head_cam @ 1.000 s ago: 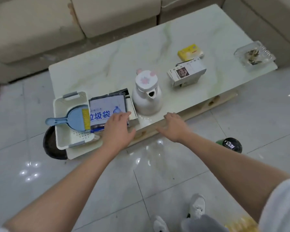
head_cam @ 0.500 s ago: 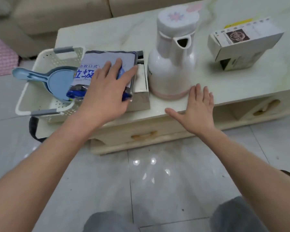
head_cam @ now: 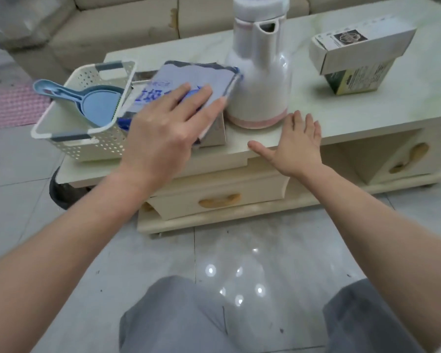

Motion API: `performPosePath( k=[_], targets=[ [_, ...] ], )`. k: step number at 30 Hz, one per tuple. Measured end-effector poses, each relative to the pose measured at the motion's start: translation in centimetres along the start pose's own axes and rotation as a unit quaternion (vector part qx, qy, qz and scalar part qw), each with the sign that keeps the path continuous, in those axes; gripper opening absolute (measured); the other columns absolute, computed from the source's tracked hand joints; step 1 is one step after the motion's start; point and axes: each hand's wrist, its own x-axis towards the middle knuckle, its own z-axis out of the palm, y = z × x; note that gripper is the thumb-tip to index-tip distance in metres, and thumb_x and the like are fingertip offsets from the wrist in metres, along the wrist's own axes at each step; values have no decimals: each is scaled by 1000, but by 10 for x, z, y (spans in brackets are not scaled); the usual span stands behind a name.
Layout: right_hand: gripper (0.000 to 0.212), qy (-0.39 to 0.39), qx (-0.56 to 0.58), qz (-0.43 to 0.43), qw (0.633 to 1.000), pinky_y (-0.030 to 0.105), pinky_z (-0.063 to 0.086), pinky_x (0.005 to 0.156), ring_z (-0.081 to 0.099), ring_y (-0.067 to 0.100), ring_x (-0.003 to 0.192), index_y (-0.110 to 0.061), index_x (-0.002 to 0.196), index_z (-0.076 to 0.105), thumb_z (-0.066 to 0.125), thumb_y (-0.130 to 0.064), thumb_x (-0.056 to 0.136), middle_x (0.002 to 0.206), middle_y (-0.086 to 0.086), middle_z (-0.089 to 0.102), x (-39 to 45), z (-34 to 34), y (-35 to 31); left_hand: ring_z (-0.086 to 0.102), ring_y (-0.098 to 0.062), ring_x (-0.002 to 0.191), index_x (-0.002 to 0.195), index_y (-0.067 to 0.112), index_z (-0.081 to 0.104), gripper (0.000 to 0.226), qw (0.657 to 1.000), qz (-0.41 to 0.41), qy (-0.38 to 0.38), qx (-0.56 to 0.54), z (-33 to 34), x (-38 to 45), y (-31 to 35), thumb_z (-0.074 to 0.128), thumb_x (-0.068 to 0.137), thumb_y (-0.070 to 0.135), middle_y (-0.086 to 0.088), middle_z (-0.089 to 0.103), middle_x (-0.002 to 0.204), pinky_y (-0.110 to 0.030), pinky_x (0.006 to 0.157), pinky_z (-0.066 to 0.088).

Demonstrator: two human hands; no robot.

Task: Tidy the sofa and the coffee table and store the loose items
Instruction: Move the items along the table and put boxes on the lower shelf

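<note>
A pack of garbage bags (head_cam: 189, 77) with blue print lies tilted on a small box (head_cam: 215, 132) at the coffee table's (head_cam: 367, 105) front left. My left hand (head_cam: 168, 123) grips the pack, fingers on top and thumb at its right edge, lifting the near side. My right hand (head_cam: 294, 146) rests flat and spread on the table's front edge, just below a white jug (head_cam: 259, 72) with a pink band. A white perforated basket (head_cam: 87, 138) to the left holds a blue dustpan and brush (head_cam: 94, 103).
A white carton stacked on a green one (head_cam: 357, 54) stands at the right of the table. Closed drawers with wooden handles (head_cam: 219, 200) face me below. The beige sofa (head_cam: 112, 29) runs behind. A dark round object (head_cam: 61, 192) sits on the floor by the table's left corner. My knees are low in view.
I have crouched closer to the table. My left hand has closed on the garbage bag pack and tipped its near side up. My right hand stays flat at the table edge.
</note>
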Motion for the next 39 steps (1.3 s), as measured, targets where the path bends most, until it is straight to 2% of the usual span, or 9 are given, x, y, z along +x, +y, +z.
performPosePath(
  k=[4, 7, 12, 15, 19, 23, 28, 32, 39],
  targets=[
    [110, -14, 25, -7, 1000, 48, -4, 121, 6, 35, 152, -6, 157, 15, 28, -86, 81, 164, 17, 15, -1, -7, 2, 63, -37, 114, 128, 14, 65, 33, 995, 63, 72, -27, -9, -16, 48, 52, 99, 5, -12, 64, 131, -48, 87, 54],
    [56, 23, 260, -76, 962, 49, 29, 117, 50, 22, 128, -19, 136, 54, 35, -52, 94, 135, 7, 59, -28, -14, 11, 63, -40, 113, 126, 13, 67, 35, 992, 81, 82, -51, -4, -38, 84, 60, 94, 1, -14, 64, 130, -49, 89, 53],
    [66, -89, 754, 120, 640, 44, 57, 89, 72, 23, 102, -22, 112, 74, 27, -66, 98, 112, 8, 75, -118, 7, 6, 60, -39, 118, 129, 14, 65, 39, 990, 72, 30, -114, 25, -63, 127, 55, 95, -1, -12, 62, 133, -48, 93, 51],
    [72, -165, 805, 150, 550, 49, 50, 101, 62, 34, 120, -9, 134, 59, 47, -64, 88, 131, 20, 64, -120, 11, 14, 59, -38, 119, 128, 15, 65, 37, 981, 137, 7, -137, 54, -65, 137, 53, 96, 0, -13, 62, 133, -48, 96, 49],
    [49, -139, 827, 198, 507, 56, 43, 108, 58, 39, 124, 2, 137, 52, 60, -21, 94, 134, 27, 59, -115, 31, 43, 52, -33, 127, 140, 15, 53, 46, 960, 180, -33, -212, 101, -76, 143, 56, 95, 7, -20, 53, 139, -39, 111, 39],
    [44, -44, 828, 261, 494, 60, 49, 98, 66, 37, 114, -4, 134, 56, 64, -19, 93, 125, 19, 67, -107, 32, 79, 56, -33, 100, 118, 10, 53, 40, 959, 106, -106, -239, 144, -103, 133, 64, 85, 28, -12, 54, 117, -40, 87, 45],
    [42, -12, 805, 276, 525, 59, 57, 82, 73, 33, 99, -8, 126, 60, 72, -21, 89, 112, 14, 74, -103, 37, 96, 51, -34, 119, 140, 8, 38, 63, 870, -137, -457, -125, 199, -110, 128, 54, 88, 41, -15, 48, 132, -41, 94, 43],
    [33, -24, 771, 307, 558, 56, 60, 73, 76, 32, 88, -7, 116, 65, 74, -20, 87, 100, 13, 77, -101, 41, 103, 54, -38, 114, 130, 1, 36, 49, 841, -274, -436, -167, 229, -109, 141, 51, 93, 29, -23, 54, 126, -42, 93, 45],
    [35, -60, 739, 368, 561, 59, 59, 78, 75, 36, 88, -6, 119, 60, 71, -21, 90, 104, 17, 76, -97, 42, 113, 64, -35, 90, 121, 11, 39, 31, 825, -208, -498, -170, 198, -120, 142, 44, 90, 12, -17, 65, 108, -44, 75, 54]
  ],
)
